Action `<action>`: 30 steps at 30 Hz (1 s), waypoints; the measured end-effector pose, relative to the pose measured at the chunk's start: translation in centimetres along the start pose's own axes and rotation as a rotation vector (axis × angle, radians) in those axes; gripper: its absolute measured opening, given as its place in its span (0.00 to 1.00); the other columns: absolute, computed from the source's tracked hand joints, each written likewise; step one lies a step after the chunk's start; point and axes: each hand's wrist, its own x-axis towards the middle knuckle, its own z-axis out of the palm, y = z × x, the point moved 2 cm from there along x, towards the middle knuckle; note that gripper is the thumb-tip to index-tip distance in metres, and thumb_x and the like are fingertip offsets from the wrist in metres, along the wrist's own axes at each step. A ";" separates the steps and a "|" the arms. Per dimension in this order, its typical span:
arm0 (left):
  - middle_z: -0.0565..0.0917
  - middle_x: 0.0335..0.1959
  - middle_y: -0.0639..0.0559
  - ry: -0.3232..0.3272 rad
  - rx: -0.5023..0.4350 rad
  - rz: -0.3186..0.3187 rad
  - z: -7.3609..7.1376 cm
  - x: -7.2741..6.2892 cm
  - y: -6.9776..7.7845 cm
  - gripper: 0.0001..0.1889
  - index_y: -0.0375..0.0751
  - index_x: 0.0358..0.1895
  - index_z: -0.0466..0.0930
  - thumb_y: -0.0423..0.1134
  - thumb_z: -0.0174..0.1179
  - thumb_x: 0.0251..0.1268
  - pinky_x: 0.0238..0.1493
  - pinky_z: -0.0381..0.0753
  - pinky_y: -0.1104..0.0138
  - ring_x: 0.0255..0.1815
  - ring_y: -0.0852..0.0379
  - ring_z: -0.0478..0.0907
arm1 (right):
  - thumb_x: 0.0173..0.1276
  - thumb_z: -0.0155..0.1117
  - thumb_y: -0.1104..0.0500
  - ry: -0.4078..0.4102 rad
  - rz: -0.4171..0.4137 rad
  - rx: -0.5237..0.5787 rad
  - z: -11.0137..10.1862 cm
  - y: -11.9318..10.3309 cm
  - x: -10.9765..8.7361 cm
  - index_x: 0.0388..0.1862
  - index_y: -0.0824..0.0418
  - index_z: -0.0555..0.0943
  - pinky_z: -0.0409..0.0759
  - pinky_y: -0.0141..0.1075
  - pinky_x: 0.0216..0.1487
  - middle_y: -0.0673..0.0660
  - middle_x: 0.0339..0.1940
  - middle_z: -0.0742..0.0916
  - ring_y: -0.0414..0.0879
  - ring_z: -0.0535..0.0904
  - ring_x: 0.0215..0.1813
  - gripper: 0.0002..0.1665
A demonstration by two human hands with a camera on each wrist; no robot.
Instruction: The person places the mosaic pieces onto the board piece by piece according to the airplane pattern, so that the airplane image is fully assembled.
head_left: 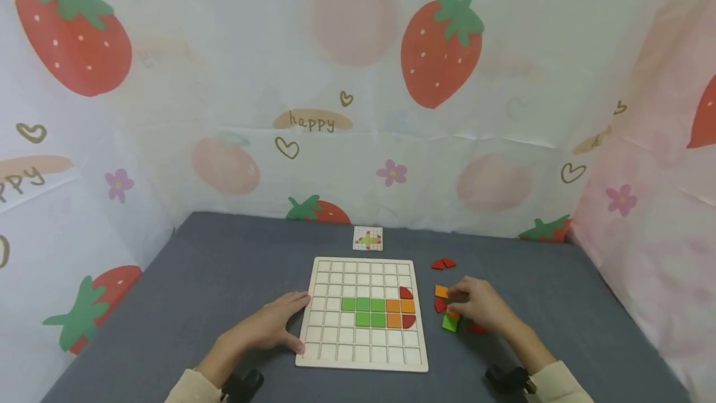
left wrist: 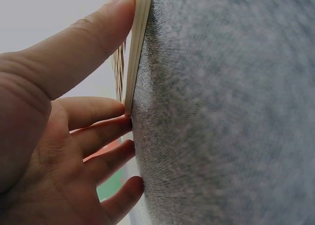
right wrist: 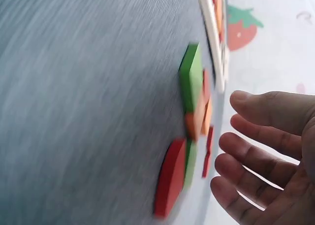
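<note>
A pale wooden grid board [head_left: 330,353] lies on the table. On its right half sit several green square tiles [head_left: 363,304], several orange square tiles [head_left: 394,320] and two red rounded tiles [head_left: 409,321]. My left hand [head_left: 268,323] touches the board's left edge with spread thumb and fingers; the left wrist view shows the thumb at the board's edge [left wrist: 137,48]. Above loose tiles right of the board, my right hand [head_left: 483,305] hovers with thumb and fingers apart, nothing seen between them. Near its fingertips are an orange tile [head_left: 441,291], a red piece [head_left: 440,305] and a green tile [head_left: 450,323].
Two red pieces [head_left: 438,264] lie farther back on the right. Another red piece [right wrist: 171,180] lies partly beneath my right hand in the head view. A small picture card [head_left: 367,239] stands behind the board. Printed fabric [head_left: 358,166] encloses the dark table.
</note>
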 end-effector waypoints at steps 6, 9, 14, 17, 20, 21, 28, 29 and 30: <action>0.63 0.74 0.36 -0.003 0.010 0.008 -0.2 0.1 0.1 0.52 0.30 0.71 0.62 0.47 0.76 0.42 0.71 0.57 0.39 0.76 0.34 0.56 | 0.57 0.72 0.62 -0.020 0.001 -0.033 -0.3 1.4 -0.4 0.40 0.62 0.87 0.81 0.44 0.43 0.52 0.37 0.84 0.46 0.80 0.40 0.11; 0.63 0.74 0.36 0.001 0.015 0.017 -0.2 0.0 0.0 0.52 0.29 0.71 0.62 0.48 0.76 0.42 0.71 0.57 0.39 0.76 0.34 0.56 | 0.55 0.74 0.62 -0.026 -0.002 -0.044 -0.2 1.8 -0.6 0.39 0.62 0.87 0.80 0.43 0.42 0.52 0.36 0.84 0.45 0.79 0.39 0.11; 0.63 0.74 0.36 -0.002 0.013 0.017 0.0 0.0 -0.1 0.52 0.29 0.71 0.62 0.48 0.76 0.42 0.71 0.57 0.39 0.76 0.34 0.56 | 0.54 0.75 0.62 -0.046 0.002 -0.048 -0.3 2.0 -0.8 0.38 0.63 0.87 0.80 0.42 0.40 0.53 0.35 0.83 0.45 0.79 0.39 0.12; 0.63 0.74 0.36 0.000 0.006 0.012 0.0 0.0 0.0 0.52 0.30 0.71 0.62 0.48 0.76 0.42 0.71 0.56 0.39 0.76 0.35 0.56 | 0.53 0.75 0.62 -0.067 0.000 -0.048 -0.6 1.9 -0.9 0.39 0.64 0.87 0.80 0.41 0.39 0.53 0.35 0.83 0.45 0.79 0.38 0.13; 0.64 0.73 0.36 0.003 0.010 0.011 0.0 0.0 0.1 0.52 0.30 0.71 0.62 0.48 0.77 0.41 0.71 0.57 0.39 0.76 0.35 0.56 | 0.53 0.75 0.62 -0.073 -0.004 -0.060 -0.8 1.8 -0.9 0.38 0.64 0.87 0.78 0.40 0.38 0.53 0.35 0.83 0.44 0.78 0.37 0.13; 0.64 0.73 0.36 0.005 0.009 0.010 0.0 0.0 0.1 0.52 0.30 0.71 0.62 0.48 0.77 0.41 0.72 0.57 0.40 0.76 0.35 0.56 | 0.53 0.75 0.62 -0.071 -0.005 -0.068 -0.8 1.8 -0.9 0.38 0.64 0.87 0.78 0.39 0.37 0.52 0.35 0.83 0.43 0.78 0.37 0.13; 0.64 0.73 0.36 0.009 0.022 0.018 -0.1 0.1 0.2 0.52 0.29 0.71 0.63 0.47 0.77 0.40 0.71 0.57 0.40 0.76 0.35 0.57 | 0.54 0.74 0.63 -0.069 0.002 -0.085 -0.9 2.0 -1.0 0.40 0.65 0.87 0.78 0.39 0.37 0.52 0.34 0.82 0.43 0.77 0.36 0.13; 0.64 0.73 0.36 0.009 0.021 0.017 -0.1 0.1 0.2 0.52 0.29 0.71 0.63 0.47 0.77 0.40 0.71 0.57 0.40 0.76 0.35 0.57 | 0.55 0.73 0.63 -0.074 0.003 -0.083 -0.9 2.0 -1.0 0.40 0.65 0.87 0.78 0.38 0.37 0.52 0.34 0.82 0.43 0.77 0.36 0.13; 0.64 0.73 0.36 0.009 0.021 0.018 -0.1 0.1 0.2 0.52 0.29 0.71 0.63 0.47 0.77 0.40 0.71 0.57 0.40 0.76 0.34 0.57 | 0.54 0.73 0.64 -0.076 0.004 -0.079 -0.9 2.0 -1.0 0.40 0.65 0.87 0.78 0.38 0.37 0.52 0.34 0.82 0.43 0.77 0.36 0.13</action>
